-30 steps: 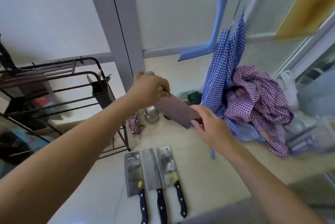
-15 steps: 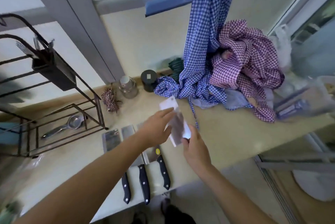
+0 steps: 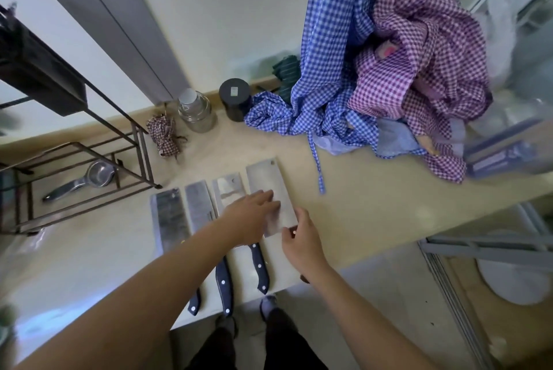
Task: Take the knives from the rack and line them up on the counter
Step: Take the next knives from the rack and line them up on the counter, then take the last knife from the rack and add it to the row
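Note:
Three cleavers with dark handles lie side by side on the beige counter [image 3: 374, 220]: the left one [image 3: 170, 217], the middle one [image 3: 199, 205] and the right one [image 3: 229, 188]. A fourth, wider cleaver [image 3: 264, 181] lies flat just right of them. My left hand [image 3: 251, 218] rests flat on its blade, fingers spread. My right hand [image 3: 299, 239] grips its handle end; the handle is mostly hidden under the palm. The dark metal rack [image 3: 136, 142] stands at the left.
A metal strainer [image 3: 89, 178] lies in the rack's bottom tier, with a black holder [image 3: 45, 76] higher up. A glass jar [image 3: 196, 112], a black canister [image 3: 235, 99], blue checked cloth [image 3: 329, 70] and purple checked cloth [image 3: 419, 70] crowd the back. The counter's front edge runs near the knife handles.
The fourth cleaver, held up in both hands before, has come down and now lies flat on the counter right of the other three. My view has tilted down.

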